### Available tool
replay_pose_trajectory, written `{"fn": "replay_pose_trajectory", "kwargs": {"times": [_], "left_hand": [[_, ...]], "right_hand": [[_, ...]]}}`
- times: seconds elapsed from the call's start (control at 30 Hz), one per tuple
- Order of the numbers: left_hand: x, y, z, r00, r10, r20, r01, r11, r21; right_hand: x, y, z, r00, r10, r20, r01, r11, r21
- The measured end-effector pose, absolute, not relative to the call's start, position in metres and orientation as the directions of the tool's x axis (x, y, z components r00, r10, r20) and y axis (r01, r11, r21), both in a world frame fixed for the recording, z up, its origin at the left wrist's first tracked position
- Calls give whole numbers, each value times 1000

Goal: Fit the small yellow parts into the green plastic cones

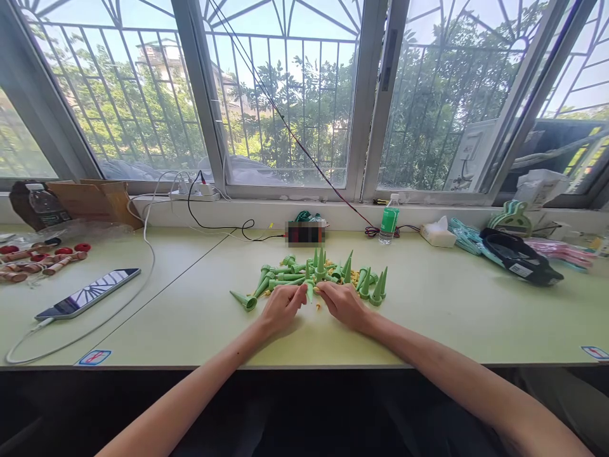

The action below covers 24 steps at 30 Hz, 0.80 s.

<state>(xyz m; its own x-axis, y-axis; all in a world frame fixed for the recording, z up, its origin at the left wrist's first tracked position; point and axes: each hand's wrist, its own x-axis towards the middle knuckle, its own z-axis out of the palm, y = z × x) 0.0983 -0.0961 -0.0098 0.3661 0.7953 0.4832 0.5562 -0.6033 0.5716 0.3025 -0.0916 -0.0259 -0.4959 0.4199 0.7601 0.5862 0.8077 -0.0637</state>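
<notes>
My left hand (284,304) is closed, its thumb and fingertips pinching a green plastic spike (309,291) whose point faces down. Close beside it, my right hand (345,306) is closed in a pinch on a small yellow piece (317,289), mostly covered by the fingers. Behind both hands lies a pile of green cone-shaped spikes (347,270), some standing on their collars and others on their sides. Small yellow pieces (318,307) are scattered among and in front of them. One green spike (244,300) lies apart at the left, its open end towards my left hand.
At the left are a phone (88,293) on a white cable and wooden toys with red balls (64,251). Along the window sill stand a power strip (194,195), a green-labelled bottle (389,219) and a tissue pack (438,233). A black cap-like item (518,257) lies right.
</notes>
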Motion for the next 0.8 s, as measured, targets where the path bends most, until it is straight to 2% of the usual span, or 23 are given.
{"fn": "replay_pose_trajectory", "kwargs": {"times": [0.13, 0.27, 0.53, 0.8], "left_hand": [[99, -98, -6, 390, 808, 443, 488, -589, 644], [97, -99, -5, 411, 806, 426, 461, -587, 666], [94, -98, -8, 464, 760, 455, 455, -646, 613], [91, -95, -16, 471, 734, 489, 408, -673, 617]], "right_hand": [[303, -91, -27, -531, 408, 743, 563, 825, -50], [305, -90, -30, -549, 415, 725, 540, 838, -70], [308, -90, -30, -544, 419, 727, 494, 860, -126], [307, -88, -34, -534, 476, 699, 457, 858, -235]]}}
